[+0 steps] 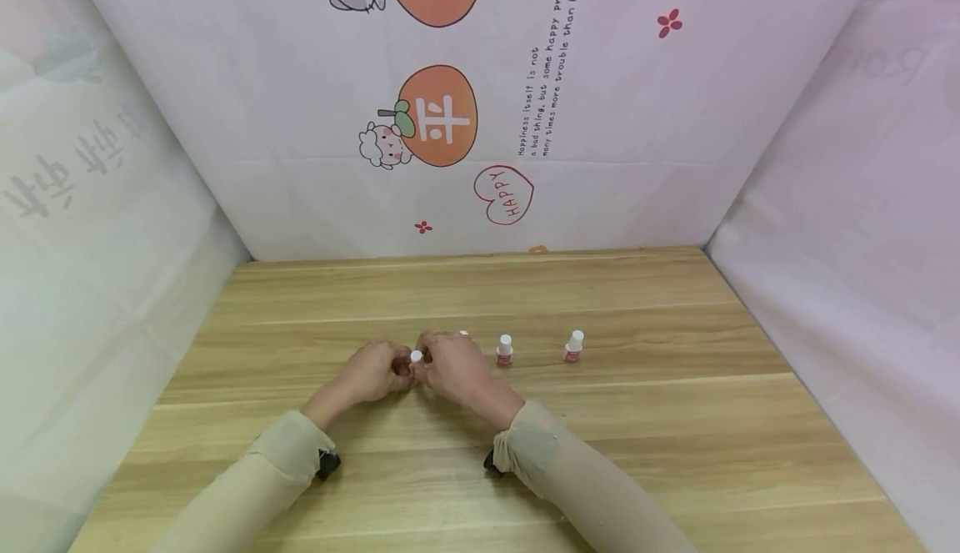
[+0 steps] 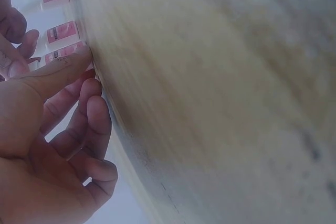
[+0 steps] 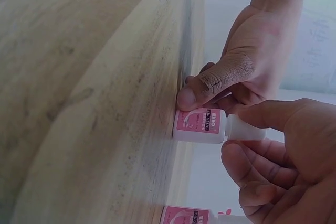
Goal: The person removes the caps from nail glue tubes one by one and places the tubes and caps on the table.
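Between the left hand (image 1: 372, 372), gripping low, and the right hand (image 1: 457, 369), pinching the white cap (image 3: 249, 131), a white plastic pink-labelled bottle (image 3: 200, 126) might tip if either slips.

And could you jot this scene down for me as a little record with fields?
Held bottle: upright, pink label
Left hand: grips its body
Right hand: pinches its cap
Also standing: mostly hidden bottle, middle bottle, rightmost bottle
Surface: wood-grain table
Backdrop: white printed cloth
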The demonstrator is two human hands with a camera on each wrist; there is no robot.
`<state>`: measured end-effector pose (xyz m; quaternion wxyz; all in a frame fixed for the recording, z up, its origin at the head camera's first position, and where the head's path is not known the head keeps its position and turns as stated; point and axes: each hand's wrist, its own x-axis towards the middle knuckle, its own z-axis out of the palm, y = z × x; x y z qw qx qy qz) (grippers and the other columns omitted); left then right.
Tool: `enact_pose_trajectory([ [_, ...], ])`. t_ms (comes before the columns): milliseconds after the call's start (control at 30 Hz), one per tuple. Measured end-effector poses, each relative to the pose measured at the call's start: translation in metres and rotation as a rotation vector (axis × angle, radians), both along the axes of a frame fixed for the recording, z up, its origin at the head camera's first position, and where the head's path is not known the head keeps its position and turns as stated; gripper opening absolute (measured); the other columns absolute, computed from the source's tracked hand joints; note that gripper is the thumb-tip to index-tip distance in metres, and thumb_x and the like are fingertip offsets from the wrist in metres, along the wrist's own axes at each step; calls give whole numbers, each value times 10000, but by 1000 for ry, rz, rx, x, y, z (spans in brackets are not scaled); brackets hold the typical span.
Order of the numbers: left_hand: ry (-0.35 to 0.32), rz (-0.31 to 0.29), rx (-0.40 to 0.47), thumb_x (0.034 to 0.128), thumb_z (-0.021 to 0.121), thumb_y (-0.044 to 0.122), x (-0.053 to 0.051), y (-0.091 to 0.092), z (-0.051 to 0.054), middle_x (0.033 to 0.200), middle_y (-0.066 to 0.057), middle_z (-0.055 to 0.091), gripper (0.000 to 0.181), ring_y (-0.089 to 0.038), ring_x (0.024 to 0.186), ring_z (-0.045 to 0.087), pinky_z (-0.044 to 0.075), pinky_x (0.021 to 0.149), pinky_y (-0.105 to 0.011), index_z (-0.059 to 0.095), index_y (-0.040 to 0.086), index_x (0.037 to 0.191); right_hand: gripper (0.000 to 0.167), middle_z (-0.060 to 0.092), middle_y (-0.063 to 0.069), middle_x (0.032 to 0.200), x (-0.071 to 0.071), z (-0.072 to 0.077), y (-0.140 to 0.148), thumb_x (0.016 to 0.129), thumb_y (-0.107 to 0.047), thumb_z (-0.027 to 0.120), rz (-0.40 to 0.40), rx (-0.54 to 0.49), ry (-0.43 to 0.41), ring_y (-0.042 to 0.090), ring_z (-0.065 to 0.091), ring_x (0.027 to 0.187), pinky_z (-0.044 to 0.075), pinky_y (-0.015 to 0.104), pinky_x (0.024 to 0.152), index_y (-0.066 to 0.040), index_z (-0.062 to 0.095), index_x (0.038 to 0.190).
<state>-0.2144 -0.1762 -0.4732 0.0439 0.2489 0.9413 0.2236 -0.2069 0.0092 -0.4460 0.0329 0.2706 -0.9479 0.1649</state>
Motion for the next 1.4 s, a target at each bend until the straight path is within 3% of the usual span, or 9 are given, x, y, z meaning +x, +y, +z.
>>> enact_pose_trajectory([
  [633,1,13,4,856,782,162,1,2,2,678,59,574,216,-70,622,467,381,582,-216,600,162,738,193,739,-52,987,-1,2,1,913,-316,713,35,3,-2,157,685,911,529,342,850,-187,690,1055],
  [767,-6,15,13,856,780,146,1,2,3,686,57,591,187,-69,625,477,393,585,-214,620,158,759,217,737,-43,997,-2,4,2,917,-318,710,35,2,-12,162,682,914,536,333,820,-177,691,1080],
  [1033,1,22,23,829,793,128,0,2,2,694,54,606,192,-65,635,490,409,595,-220,620,157,751,250,704,-54,931,-3,4,2,913,-409,705,-26,4,-50,118,610,782,475,245,631,-196,671,1039],
  [1400,-9,19,21,841,793,146,1,0,0,699,64,611,188,-61,639,494,420,607,-218,627,167,757,222,720,-46,930,-2,1,1,903,-344,723,-7,-7,-28,132,655,811,514,269,700,-177,683,1043],
])
